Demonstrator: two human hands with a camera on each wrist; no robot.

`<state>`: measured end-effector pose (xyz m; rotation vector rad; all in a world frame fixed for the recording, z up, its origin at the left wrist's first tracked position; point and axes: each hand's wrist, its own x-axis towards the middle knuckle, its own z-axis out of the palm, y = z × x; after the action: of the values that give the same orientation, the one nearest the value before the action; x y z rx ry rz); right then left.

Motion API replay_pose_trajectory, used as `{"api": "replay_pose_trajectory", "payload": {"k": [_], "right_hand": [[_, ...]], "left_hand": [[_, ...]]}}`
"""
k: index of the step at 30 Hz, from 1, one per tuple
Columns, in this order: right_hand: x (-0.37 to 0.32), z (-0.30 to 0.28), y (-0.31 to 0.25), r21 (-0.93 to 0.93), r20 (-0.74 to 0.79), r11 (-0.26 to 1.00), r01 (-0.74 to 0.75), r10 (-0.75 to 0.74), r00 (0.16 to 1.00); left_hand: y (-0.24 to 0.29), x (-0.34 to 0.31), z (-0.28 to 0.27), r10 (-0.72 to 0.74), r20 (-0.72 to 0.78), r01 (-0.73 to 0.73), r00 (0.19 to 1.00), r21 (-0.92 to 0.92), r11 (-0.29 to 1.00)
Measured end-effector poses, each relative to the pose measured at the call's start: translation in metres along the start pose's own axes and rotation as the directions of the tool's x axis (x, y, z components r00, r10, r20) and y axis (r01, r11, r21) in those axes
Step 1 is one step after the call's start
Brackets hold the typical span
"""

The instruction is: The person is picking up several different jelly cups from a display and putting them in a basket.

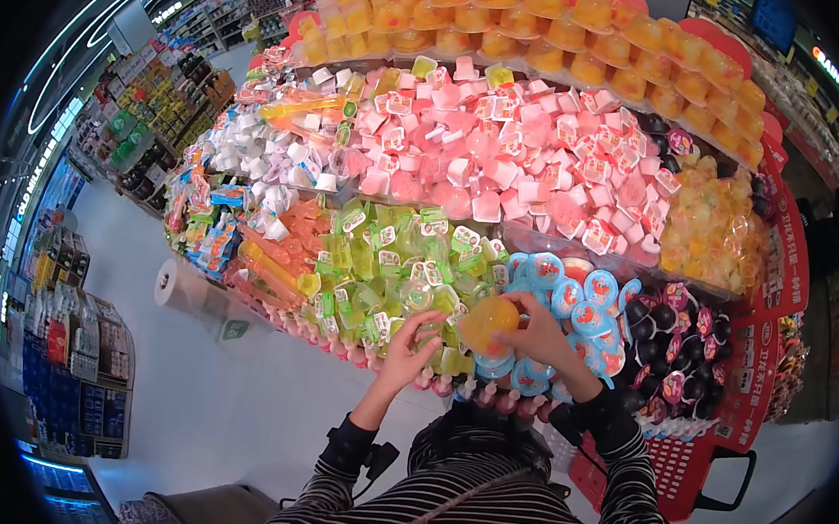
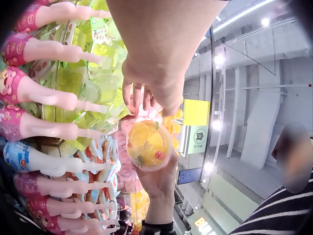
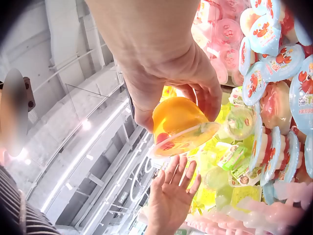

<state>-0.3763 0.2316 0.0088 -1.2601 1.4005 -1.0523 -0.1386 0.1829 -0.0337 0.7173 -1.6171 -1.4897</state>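
Observation:
My right hand (image 1: 542, 339) grips a large orange jelly cup (image 1: 490, 326), with thumb and fingers around its rounded body. Bits of fruit show through the clear lid of the cup (image 2: 148, 146) in the left wrist view. To the left, my left hand (image 1: 408, 351) is held apart from the cup, palm turned towards it and fingers spread. The right wrist view shows this left hand (image 3: 170, 200) just beyond the lid, holding nothing. Both hands are over the near edge of a display, above green jelly cups (image 1: 391, 260) and blue-lidded cups (image 1: 584, 315).
Pink cups (image 1: 532, 154) fill the middle of the display, with stacked orange jelly cups (image 1: 591, 42) along the back. Dark cups (image 1: 679, 345) lie at the right. A red shopping basket (image 1: 661, 474) stands at my right, and a roll of bags (image 1: 178, 286) at the left corner.

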Motion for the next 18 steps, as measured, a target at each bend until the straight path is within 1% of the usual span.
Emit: {"api": "replay_pose_trajectory", "payload": {"k": [5,7,8,10,11,13,14,15,18], "right_hand": [[-0.001,-0.010,-0.013,-0.024,0.004,1.000,-0.004,0.004,1.000],[0.002,-0.012,-0.016,-0.111,-0.014,0.990,0.088,-0.090,0.996],[0.004,-0.012,-0.016,-0.107,-0.007,0.991,0.085,-0.086,0.996],[0.011,-0.013,-0.017,-0.162,-0.018,0.947,0.276,-0.282,0.959],[0.012,-0.014,-0.021,-0.159,-0.007,0.950,0.267,-0.272,0.962],[0.016,-0.013,-0.033,-0.198,-0.038,0.936,0.290,-0.304,0.952],[0.021,-0.011,-0.032,-0.211,-0.047,0.917,0.339,-0.356,0.933],[0.023,-0.009,-0.033,-0.205,-0.039,0.922,0.329,-0.343,0.938],[0.029,-0.006,-0.045,-0.210,-0.039,0.894,0.396,-0.412,0.910]], "left_hand": [[0.010,-0.009,0.009,-0.028,-0.068,0.031,0.997,0.047,0.998],[0.014,-0.015,0.009,-0.034,-0.105,0.040,0.994,0.056,0.998],[0.012,-0.018,0.008,-0.040,-0.110,0.046,0.993,0.058,0.997],[0.005,-0.024,0.006,-0.027,-0.158,0.036,0.987,0.052,0.998],[0.006,-0.027,0.006,-0.039,-0.168,0.047,0.985,0.047,0.998],[0.011,-0.033,0.005,-0.075,-0.197,0.084,0.978,0.037,0.996],[0.015,-0.036,0.006,-0.048,-0.210,0.058,0.977,0.043,0.997],[0.016,-0.040,0.005,-0.062,-0.217,0.073,0.974,0.040,0.997],[0.017,-0.045,-0.003,-0.037,-0.238,0.063,0.971,0.103,0.993]]}}
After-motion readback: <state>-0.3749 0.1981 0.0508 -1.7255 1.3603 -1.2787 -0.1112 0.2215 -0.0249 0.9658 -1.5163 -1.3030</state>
